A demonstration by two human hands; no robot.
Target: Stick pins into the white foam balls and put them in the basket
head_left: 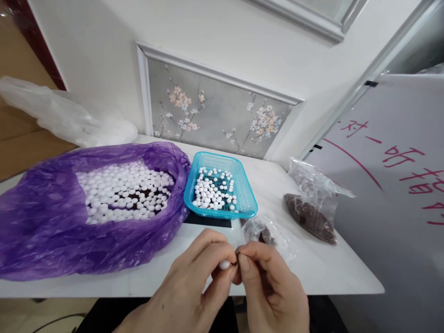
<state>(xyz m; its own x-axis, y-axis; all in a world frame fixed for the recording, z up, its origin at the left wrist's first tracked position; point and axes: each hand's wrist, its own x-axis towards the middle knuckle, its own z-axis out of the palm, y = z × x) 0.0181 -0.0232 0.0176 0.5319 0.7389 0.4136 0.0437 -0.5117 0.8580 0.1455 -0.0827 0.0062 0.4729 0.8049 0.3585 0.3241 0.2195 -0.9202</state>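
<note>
Both hands meet at the table's front edge, fingertips touching. My left hand (194, 277) is closed on a small white ball (225, 264), which shows between its fingers. My right hand (274, 286) pinches something small and dark at the fingertips, too hidden to make out. Just beyond them stands a blue plastic basket (248, 196) with many white balls (208, 192) in it. To its left a purple bag (45, 217) lies open, full of white balls with some dark pieces among them. A small clear bag (274, 233) with brown contents lies right behind my right hand.
A larger clear bag of brown material (312, 217) lies at the right of the white table (350, 273). A whitish plastic bag (72, 120) sits at the back left. A whiteboard (398, 185) with red writing stands at the right, and a wall rises behind.
</note>
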